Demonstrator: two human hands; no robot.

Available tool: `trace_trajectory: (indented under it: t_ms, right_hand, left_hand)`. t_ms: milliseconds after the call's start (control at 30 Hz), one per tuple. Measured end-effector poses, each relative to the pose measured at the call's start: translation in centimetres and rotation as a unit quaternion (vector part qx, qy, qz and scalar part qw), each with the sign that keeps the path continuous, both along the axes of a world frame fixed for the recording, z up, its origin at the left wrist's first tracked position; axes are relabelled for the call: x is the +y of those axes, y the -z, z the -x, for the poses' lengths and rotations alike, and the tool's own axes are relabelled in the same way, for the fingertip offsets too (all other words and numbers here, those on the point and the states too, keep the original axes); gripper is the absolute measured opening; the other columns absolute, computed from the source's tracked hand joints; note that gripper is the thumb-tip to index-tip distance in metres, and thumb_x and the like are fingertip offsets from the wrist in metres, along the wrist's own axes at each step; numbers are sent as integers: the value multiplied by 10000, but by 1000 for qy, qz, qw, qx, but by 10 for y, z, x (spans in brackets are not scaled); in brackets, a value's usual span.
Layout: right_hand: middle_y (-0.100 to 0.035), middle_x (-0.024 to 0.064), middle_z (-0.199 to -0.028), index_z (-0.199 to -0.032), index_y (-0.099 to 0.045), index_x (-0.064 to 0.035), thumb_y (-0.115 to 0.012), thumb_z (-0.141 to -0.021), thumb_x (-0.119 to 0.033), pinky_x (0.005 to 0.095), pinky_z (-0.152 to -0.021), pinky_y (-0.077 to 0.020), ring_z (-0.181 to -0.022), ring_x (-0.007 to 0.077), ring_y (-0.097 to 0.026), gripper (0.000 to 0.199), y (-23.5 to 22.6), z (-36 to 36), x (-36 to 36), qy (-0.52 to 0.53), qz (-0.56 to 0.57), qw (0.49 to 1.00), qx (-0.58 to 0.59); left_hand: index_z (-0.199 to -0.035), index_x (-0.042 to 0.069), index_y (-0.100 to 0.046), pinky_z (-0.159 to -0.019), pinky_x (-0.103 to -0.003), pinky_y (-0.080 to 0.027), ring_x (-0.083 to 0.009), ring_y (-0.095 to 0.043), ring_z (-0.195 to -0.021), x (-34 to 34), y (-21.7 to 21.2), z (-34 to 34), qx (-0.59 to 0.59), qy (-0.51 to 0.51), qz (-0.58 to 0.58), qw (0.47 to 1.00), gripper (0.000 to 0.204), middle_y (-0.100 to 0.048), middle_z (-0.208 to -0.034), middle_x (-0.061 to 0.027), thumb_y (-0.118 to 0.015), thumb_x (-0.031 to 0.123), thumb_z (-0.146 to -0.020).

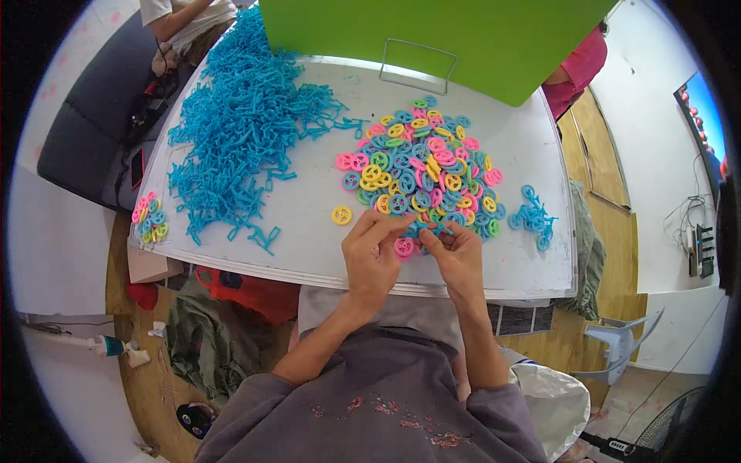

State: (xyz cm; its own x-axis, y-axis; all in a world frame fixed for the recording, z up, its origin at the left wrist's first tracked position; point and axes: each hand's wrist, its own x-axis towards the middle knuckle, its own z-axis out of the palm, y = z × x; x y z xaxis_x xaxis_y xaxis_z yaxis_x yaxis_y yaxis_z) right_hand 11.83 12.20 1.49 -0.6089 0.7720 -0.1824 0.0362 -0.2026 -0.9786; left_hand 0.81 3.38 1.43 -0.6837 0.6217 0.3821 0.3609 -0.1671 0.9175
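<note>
Left hand (373,251) and right hand (457,253): fingertips pinched together on a pink wheel (404,247) and blue frame piece (432,228) at the near table (309,224) edge. Finished: small blue cluster (532,217), judged assembled. Remaining: large wheel pile (421,166) and blue frame heap (239,123).

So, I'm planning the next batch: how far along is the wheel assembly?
Early. A small cluster of joined blue pieces lies at the right. Both hands, left hand and right hand, are fitting a blue piece. The colourful wheel pile and blue stick heap remain large.
</note>
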Motion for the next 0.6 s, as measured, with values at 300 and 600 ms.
trace_trajectory:
  t_ms: [300, 600]
  right_hand:
    - [-665, 37, -820, -1007, -625, -2, -663, -862, -152, 198, -663, -446, -727, 64, -588, 212, 0, 0, 5, -39, 67, 997, 4]
    - [-643, 26, -788, -897, -615, 2, -662, -849, -67, 192, -614, -436, -698, 50, -559, 96, -2, 11, -16, 80, -89, 992, -48]
  left_hand:
    - [-944, 12, -689, -647, -198, -439, -104, -531, -710, 2, 7, 2, -198, 39, -42, 979, 254, -545, -826, -46, -537, -142, -810]
    - [-962, -8, -677, -730, -272, -529, -190, -624, -856, 4, -2, 3, -74, -5, -33, 997, 348, -588, -941, -117, -450, -200, -782]
